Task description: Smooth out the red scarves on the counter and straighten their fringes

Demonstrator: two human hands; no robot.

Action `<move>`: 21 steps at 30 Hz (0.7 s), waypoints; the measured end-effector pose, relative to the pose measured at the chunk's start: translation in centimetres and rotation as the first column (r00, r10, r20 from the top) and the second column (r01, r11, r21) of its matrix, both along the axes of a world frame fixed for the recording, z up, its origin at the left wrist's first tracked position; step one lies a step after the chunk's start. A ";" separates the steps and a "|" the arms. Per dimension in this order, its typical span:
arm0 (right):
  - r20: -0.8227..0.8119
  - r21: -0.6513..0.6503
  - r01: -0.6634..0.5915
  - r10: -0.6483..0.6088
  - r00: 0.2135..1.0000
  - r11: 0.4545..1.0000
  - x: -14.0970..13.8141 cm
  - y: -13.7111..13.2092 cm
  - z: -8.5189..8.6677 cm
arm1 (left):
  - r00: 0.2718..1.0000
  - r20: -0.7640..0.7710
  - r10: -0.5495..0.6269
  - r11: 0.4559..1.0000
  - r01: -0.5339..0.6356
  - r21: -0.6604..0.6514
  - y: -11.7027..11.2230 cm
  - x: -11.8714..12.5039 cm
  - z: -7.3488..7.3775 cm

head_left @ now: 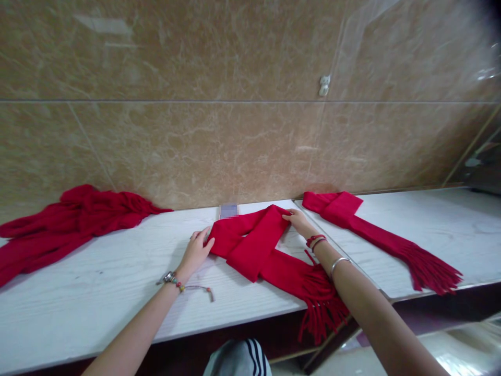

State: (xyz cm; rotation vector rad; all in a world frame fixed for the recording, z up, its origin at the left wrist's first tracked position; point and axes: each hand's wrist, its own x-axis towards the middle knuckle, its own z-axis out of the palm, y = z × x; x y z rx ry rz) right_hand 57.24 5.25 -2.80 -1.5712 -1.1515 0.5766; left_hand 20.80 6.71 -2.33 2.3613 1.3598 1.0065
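Observation:
A red fringed scarf (256,248) lies folded across itself on the white tabletop, its fringe hanging over the front edge below my right forearm. My left hand (199,248) grips the scarf's left fold, with the thumb on top. At the upper right fold, my right hand (298,220) pinches the cloth between thumb and fingers. Another red scarf (364,230) rests to the right, folded over at its far end, with its fringe pointing toward the front right. On the left lies a loose, crumpled heap of red cloth (94,214).
The white table (129,282) runs along a brown marbled tile wall (195,151). Behind the middle scarf, a small card-like item (228,211) is at the wall. A small white figure (324,85) is fixed to the tiles. My knee (237,359) shows below the front edge.

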 end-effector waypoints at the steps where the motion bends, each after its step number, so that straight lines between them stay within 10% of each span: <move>1: -0.014 -0.001 -0.009 0.009 1.000 1.000 0.0 -0.1 0.1 | 1.000 0.021 -0.007 0.998 0.008 -0.063 0.2 -0.3 0.1; 12: -0.008 -0.036 0.081 -0.081 0.997 0.996 -1.0 0.0 0.1 | 0.983 0.181 -0.002 0.977 0.041 -0.211 0.6 -1.3 0.7; 17: 0.131 0.019 0.195 -0.196 0.972 0.981 -1.8 -0.5 1.7 | 1.000 0.029 0.003 0.999 -0.004 0.048 -0.1 -1.6 1.5; 21: 0.516 0.169 -0.146 0.039 0.855 0.975 -4.6 -3.4 4.2 | 0.967 -0.162 -0.195 0.942 0.230 0.242 -1.8 -1.6 2.5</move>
